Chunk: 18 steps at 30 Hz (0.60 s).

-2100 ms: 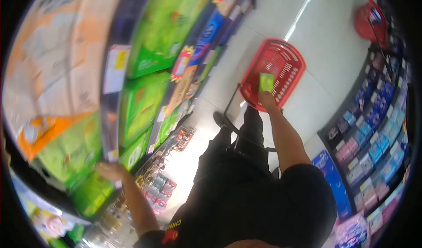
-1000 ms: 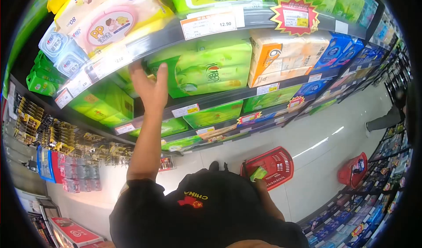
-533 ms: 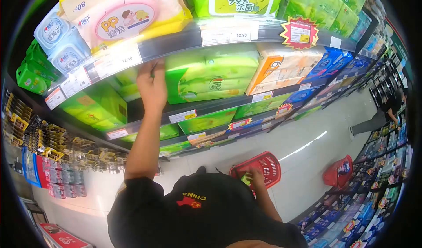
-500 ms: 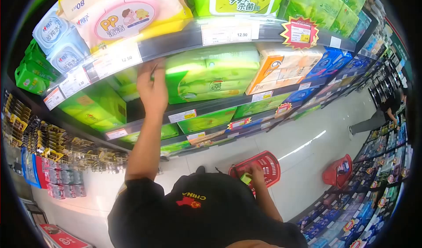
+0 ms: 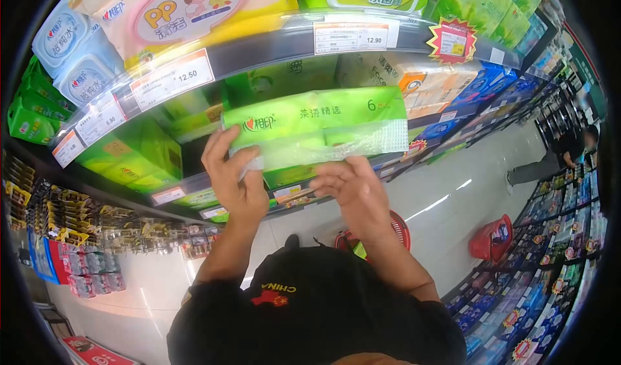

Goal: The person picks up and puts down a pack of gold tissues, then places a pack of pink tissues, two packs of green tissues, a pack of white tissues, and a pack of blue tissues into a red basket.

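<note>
Nearest, a black shirt (image 5: 310,313) fills the six o'clock field. Both forearms rise from it toward twelve. Left hand (image 5: 236,177), at ten o'clock, wraps its fingers around the left end of a green tissue pack (image 5: 317,129); right hand (image 5: 356,193), just past centre, pinches the pack's lower edge with curled fingers. Pack is held level, clear of the shelf, between the hands and the shelf edge (image 5: 259,51) with its price tags (image 5: 171,80). Below the right wrist, a red basket (image 5: 398,226) sits on the pale floor (image 5: 446,203). Farther off at four o'clock stands a second red basket (image 5: 491,239); at two o'clock, another person (image 5: 569,148).
</note>
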Each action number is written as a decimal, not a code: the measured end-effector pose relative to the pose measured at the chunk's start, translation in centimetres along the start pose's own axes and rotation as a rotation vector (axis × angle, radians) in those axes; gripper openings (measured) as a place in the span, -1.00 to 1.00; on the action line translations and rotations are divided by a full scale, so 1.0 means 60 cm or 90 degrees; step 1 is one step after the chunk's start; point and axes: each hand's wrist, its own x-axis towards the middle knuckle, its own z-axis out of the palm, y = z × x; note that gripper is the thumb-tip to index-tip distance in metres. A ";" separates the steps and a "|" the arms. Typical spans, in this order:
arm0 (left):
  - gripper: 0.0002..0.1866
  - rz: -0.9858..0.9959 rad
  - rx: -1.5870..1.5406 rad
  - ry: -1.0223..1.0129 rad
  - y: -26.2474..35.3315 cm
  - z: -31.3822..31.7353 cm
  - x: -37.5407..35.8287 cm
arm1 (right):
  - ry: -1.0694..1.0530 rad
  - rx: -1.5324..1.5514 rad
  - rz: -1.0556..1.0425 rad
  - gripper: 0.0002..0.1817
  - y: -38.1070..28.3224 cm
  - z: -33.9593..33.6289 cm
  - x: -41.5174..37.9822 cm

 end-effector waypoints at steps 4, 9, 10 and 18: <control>-0.82 0.013 -0.004 -0.033 0.016 -0.016 -0.004 | 0.035 0.051 0.036 -0.26 -0.004 0.015 0.004; -0.83 0.029 -0.009 -0.071 0.028 -0.034 -0.024 | 0.076 0.171 0.054 -0.64 -0.016 0.008 -0.007; -0.83 0.032 -0.012 -0.078 0.027 -0.035 -0.025 | 0.099 0.176 0.044 -0.66 -0.016 0.009 -0.008; -0.43 -0.207 -0.222 0.031 -0.020 -0.018 -0.019 | 0.029 0.026 -0.042 -0.55 -0.004 -0.004 -0.026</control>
